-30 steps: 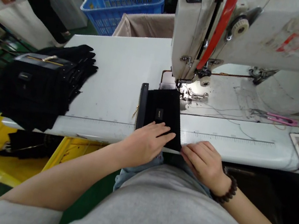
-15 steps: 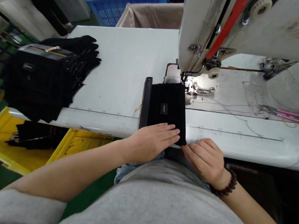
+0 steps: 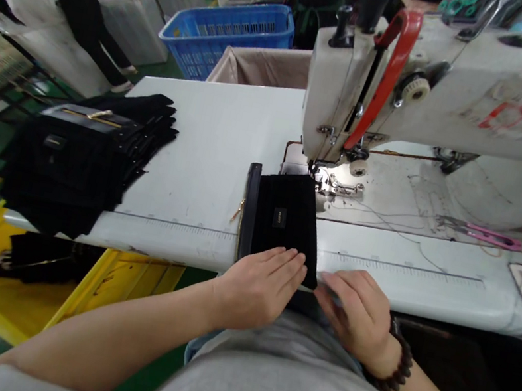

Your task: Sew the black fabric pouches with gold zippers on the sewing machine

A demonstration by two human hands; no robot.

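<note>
A black fabric pouch (image 3: 284, 237) lies on the sewing machine table, a small label on its face and a gold zipper along its left edge. Its far edge is at the needle area of the sewing machine (image 3: 324, 106). My left hand (image 3: 260, 286) rests flat on the near part of the pouch, fingers stretched out together. Beside the near right corner is my right hand (image 3: 361, 314), thumb and fingers slightly apart, fingertips a little blurred. Whether the thumb still touches the corner is hard to see.
A stack of black pouch pieces (image 3: 73, 169) sits on the table's left end. Thread snips (image 3: 491, 236) with pink handles lie right of the needle. Below left is a yellow crate (image 3: 125, 279) holding black pieces; a blue basket (image 3: 228, 35) stands behind the table.
My view has tilted up, showing more of the room. The right fingers have loosened from the pouch's near corner and spread apart. My left hand stays flat on the pouch.
</note>
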